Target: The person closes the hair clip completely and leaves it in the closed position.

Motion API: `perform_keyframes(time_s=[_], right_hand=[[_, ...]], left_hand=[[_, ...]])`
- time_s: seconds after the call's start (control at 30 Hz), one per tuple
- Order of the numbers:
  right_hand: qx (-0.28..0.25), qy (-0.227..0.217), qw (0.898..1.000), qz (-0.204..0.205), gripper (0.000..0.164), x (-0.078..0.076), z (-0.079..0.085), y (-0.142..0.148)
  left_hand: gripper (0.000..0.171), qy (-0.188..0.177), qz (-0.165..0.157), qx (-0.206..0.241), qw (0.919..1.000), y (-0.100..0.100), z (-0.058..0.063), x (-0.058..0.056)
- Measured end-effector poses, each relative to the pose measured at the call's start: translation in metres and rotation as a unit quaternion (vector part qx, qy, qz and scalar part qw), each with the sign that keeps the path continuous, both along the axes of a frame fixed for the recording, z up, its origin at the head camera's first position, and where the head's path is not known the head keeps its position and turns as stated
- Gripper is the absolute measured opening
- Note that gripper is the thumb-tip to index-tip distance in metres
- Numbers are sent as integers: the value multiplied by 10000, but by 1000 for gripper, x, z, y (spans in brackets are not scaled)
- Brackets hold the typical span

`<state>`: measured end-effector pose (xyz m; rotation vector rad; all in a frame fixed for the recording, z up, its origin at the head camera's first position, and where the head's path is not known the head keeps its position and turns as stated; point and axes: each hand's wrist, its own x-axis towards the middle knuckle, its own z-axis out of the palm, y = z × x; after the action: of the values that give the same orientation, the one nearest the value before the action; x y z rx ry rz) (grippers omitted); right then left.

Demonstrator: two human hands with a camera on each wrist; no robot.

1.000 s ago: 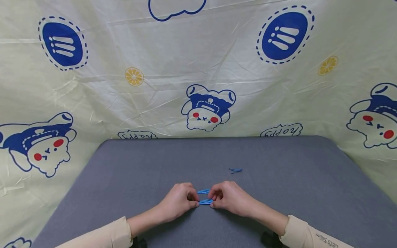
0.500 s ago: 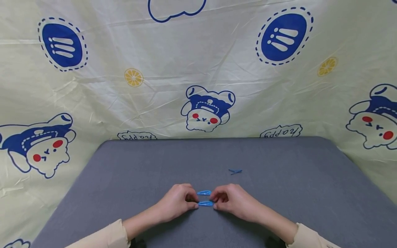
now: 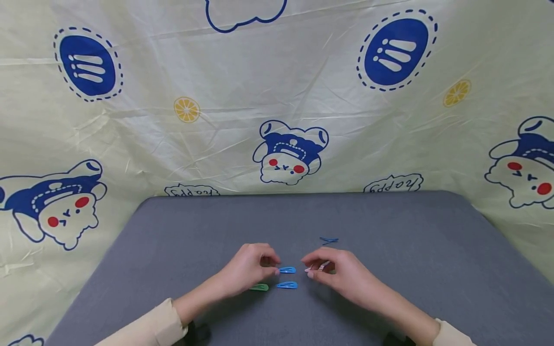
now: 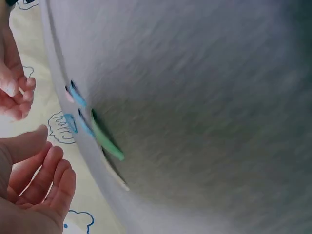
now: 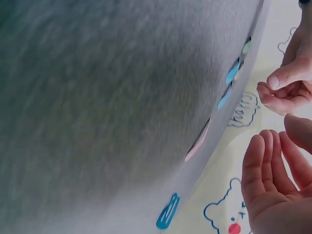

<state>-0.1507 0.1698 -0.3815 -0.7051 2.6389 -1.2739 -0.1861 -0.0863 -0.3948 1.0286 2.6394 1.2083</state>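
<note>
In the head view, two blue snap hair clips lie one behind the other: the nearer clip [image 3: 287, 285] and the farther clip [image 3: 287, 270]. My left hand [image 3: 248, 269] hovers beside the farther one, thumb and fingers apart in the left wrist view and holding nothing. My right hand [image 3: 342, 271] hangs over a pink hair clip [image 3: 308, 270], partly hidden by its fingers; in the right wrist view that pink clip [image 5: 197, 141] lies on the table, apart from the hand. A green hair clip [image 3: 259, 287] is partly covered by my left hand.
Farther back on the grey table [image 3: 195, 226] lies another blue hair clip [image 3: 329, 240]. A pale clip [image 4: 114, 168] shows beside the green one in the left wrist view. Behind the table hangs a printed curtain [image 3: 225, 86].
Both hands have let go of the nearer blue clip, lifted slightly and moved apart. The green and pink clips have come into view. The blue clips stay in a column.
</note>
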Motion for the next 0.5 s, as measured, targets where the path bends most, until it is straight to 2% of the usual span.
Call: perform_keyframes(time_s=[0.3,0.5], right_hand=[[-59,495,9987,-141,19,-1,6,23],[111,531,9983,-221,22,-6,11,39]], left_hand=[[14,-82,-240,-81,9996,17,12,-15],[16,-138,-382,-134,9991,29,17,-30]])
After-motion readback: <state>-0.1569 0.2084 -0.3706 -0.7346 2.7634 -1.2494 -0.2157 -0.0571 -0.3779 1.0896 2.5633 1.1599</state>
